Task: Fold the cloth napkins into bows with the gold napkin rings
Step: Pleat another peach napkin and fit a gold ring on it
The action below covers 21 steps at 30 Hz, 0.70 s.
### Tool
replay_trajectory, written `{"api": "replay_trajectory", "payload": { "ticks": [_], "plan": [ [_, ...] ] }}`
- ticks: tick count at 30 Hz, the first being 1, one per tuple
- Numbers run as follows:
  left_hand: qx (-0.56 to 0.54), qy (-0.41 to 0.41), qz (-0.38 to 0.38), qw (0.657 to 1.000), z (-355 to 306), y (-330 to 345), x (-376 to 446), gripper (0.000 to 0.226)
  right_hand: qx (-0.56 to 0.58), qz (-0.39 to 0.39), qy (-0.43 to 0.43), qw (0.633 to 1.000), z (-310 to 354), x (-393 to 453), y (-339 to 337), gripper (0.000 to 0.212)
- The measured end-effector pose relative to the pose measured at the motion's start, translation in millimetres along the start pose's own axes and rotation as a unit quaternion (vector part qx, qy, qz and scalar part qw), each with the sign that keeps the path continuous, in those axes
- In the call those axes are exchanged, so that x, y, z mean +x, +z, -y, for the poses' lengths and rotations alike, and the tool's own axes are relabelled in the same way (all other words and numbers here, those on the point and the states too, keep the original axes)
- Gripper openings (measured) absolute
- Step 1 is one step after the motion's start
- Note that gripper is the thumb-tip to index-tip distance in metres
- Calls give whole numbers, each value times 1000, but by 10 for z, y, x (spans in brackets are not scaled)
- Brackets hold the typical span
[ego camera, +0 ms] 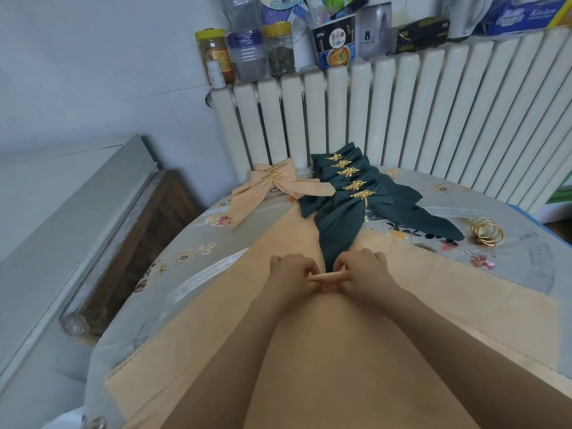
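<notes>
A peach cloth napkin (198,329) lies spread flat over the table in front of me. At its middle, my left hand (289,272) and my right hand (360,269) both pinch a small raised fold of the peach cloth (325,277) between them. Beyond my hands lies a row of several dark green napkin bows (337,212), each with a gold leaf ring. Two peach bows (266,187) with gold rings lie at the back left. A small pile of loose gold napkin rings (487,232) sits at the right.
The table wears a grey flowered tablecloth (185,258). A white radiator (402,119) stands behind it, with jars, bottles and boxes on its top shelf. A grey cabinet (77,205) stands at the left.
</notes>
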<state>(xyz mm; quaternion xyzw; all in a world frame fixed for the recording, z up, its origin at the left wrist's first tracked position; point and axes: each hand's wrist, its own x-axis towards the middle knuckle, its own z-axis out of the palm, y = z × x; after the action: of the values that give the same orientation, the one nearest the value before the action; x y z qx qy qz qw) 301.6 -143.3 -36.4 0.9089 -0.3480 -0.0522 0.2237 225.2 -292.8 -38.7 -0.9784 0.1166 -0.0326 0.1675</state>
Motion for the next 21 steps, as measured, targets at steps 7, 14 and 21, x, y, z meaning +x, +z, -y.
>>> {"api": "replay_trajectory", "payload": {
  "ticks": [7, 14, 21],
  "plan": [
    [69, 136, -86, 985, -4, 36, -227, 4, -15, -154, -165, 974, -109, -192, 79, 21],
    [48, 142, -10, 989, 35, -20, -483, 22, 27, -54, -221, 973, -291, -419, 36, 23],
    [-87, -17, -27, 996, 27, 87, -504, 9, 113, -36, -112, 987, -243, -456, 54, 20]
  ]
}}
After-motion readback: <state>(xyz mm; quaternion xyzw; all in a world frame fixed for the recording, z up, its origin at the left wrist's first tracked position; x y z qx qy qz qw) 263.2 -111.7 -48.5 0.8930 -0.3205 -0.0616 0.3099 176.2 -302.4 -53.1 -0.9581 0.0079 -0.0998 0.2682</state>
